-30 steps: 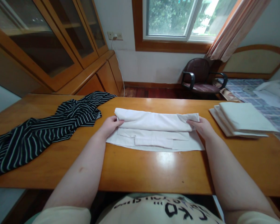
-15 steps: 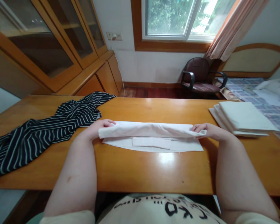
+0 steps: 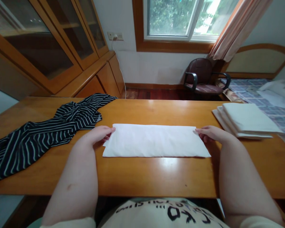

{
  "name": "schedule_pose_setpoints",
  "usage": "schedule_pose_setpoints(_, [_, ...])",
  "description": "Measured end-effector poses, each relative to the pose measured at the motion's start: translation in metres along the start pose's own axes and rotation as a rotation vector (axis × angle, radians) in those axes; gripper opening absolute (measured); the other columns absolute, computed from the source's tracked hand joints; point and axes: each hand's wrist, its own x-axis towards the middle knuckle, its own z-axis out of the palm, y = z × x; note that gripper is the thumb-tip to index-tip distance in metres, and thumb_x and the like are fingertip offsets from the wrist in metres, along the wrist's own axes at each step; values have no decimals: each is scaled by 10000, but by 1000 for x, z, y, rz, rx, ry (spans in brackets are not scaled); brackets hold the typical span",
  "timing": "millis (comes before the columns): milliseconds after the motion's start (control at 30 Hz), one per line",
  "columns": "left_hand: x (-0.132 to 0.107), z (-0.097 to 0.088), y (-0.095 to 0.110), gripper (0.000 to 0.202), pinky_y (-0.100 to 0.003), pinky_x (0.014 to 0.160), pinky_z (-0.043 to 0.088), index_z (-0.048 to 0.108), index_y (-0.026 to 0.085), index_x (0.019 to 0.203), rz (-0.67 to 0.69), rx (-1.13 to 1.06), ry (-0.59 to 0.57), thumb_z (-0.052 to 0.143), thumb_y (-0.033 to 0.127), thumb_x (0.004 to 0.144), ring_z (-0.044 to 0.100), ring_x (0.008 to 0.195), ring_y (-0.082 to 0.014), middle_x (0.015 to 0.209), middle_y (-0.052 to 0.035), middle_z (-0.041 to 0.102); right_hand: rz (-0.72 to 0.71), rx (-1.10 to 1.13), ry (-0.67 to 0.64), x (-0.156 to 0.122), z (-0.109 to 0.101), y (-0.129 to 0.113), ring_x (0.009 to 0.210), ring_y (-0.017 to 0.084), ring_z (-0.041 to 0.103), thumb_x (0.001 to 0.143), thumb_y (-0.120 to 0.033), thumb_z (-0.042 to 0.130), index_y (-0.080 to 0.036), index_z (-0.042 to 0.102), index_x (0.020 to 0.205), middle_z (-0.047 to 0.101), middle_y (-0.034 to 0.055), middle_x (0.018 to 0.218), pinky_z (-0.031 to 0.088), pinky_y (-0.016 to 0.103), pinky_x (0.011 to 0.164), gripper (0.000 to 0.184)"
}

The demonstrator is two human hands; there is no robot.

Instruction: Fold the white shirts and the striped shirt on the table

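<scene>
A white cloth (image 3: 154,141), folded into a long flat band, lies across the middle of the wooden table (image 3: 142,177). Its near edge is straight, and a bit of a lower layer peeks out at the left side. My left hand (image 3: 102,133) pinches the cloth's far left corner between thumb and fingers. At the far right corner, my right hand (image 3: 210,133) grips the edge in the same way, its fingers curled underneath. What kind of cloth item it is cannot be told.
A black-and-white striped garment (image 3: 68,122) lies crumpled on the table's left. A stack of folded white cloths (image 3: 249,118) sits at the right. Beyond the table are a glass-doored cabinet (image 3: 83,63), an office chair (image 3: 201,76) and a bed (image 3: 263,91).
The upper layer of the white cloth, held up and bunched before, has come down toward me and now lies flat over the lower layer and its strip. Both hands stay at its ends.
</scene>
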Motion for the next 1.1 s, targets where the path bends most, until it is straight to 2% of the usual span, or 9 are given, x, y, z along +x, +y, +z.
schedule_pose_setpoints(100, [-1, 3, -1, 357, -278, 493, 462, 696, 185, 717, 29, -25, -119, 761, 503, 567, 627, 590, -208, 709, -70, 696, -2, -21, -34, 1, 3, -2, 422, 122, 469, 629, -628, 689, -181, 587, 536, 575, 34, 481, 279, 256, 410, 469])
schedule_pose_setpoints(167, [-3, 5, -1, 370, -294, 522, 492, 710, 191, 791, 53, -113, -170, 796, 444, 535, 656, 648, -236, 765, -71, 713, -69, 23, -45, 0, 4, -3, 413, 105, 433, 597, -565, 734, -189, 554, 518, 543, 3, 466, 284, 253, 416, 424])
schedule_pose_setpoints(267, [-7, 9, 1, 444, -337, 655, 545, 701, 194, 912, 88, -287, -168, 808, 385, 525, 685, 790, -266, 904, -83, 727, -157, 208, -48, -3, 5, -3, 461, 113, 475, 615, -504, 737, -196, 563, 579, 565, -10, 526, 340, 245, 442, 355])
schedule_pose_setpoints(367, [-11, 14, 4, 447, -366, 697, 557, 680, 188, 942, 79, -383, -160, 788, 389, 557, 690, 834, -277, 948, -95, 725, -125, 358, -62, -5, 6, -4, 544, 138, 560, 651, -477, 732, -194, 611, 668, 633, 17, 633, 407, 241, 478, 308])
schedule_pose_setpoints(533, [-7, 17, 4, 479, -347, 596, 552, 679, 192, 950, 2, -286, -169, 798, 408, 539, 695, 809, -305, 906, -95, 732, -16, 334, -160, -8, 12, -9, 611, 206, 636, 601, -466, 783, -182, 705, 766, 708, 79, 740, 479, 277, 498, 338])
schedule_pose_setpoints(700, [-5, 16, 4, 511, -346, 581, 545, 693, 182, 951, -21, -258, -261, 802, 440, 524, 696, 793, -314, 916, -118, 733, -84, 158, -200, -5, 17, -11, 679, 262, 673, 538, -435, 822, -204, 727, 723, 731, 58, 751, 541, 323, 571, 311])
schedule_pose_setpoints(867, [-15, 16, 5, 620, -370, 659, 558, 653, 204, 1064, 8, -315, -313, 821, 419, 508, 693, 852, -311, 983, -123, 724, -115, 130, -229, -6, 17, -12, 769, 279, 683, 536, -404, 825, -224, 724, 738, 740, 45, 826, 552, 336, 653, 288])
schedule_pose_setpoints(1000, [-18, 14, 5, 671, -391, 775, 553, 595, 218, 1151, 73, -217, -391, 816, 371, 536, 660, 991, -316, 1120, -132, 685, -112, 298, -322, -11, 16, -15, 854, 301, 679, 563, -390, 808, -230, 729, 833, 739, 52, 909, 547, 363, 738, 323])
schedule_pose_setpoints(1100, [-19, 9, 6, 669, -393, 890, 516, 608, 211, 1129, 187, -117, -365, 823, 340, 509, 621, 1078, -315, 1165, -118, 668, -134, 323, -360, -14, 14, -16, 892, 301, 676, 575, -377, 799, -214, 720, 885, 737, 52, 943, 543, 363, 778, 359])
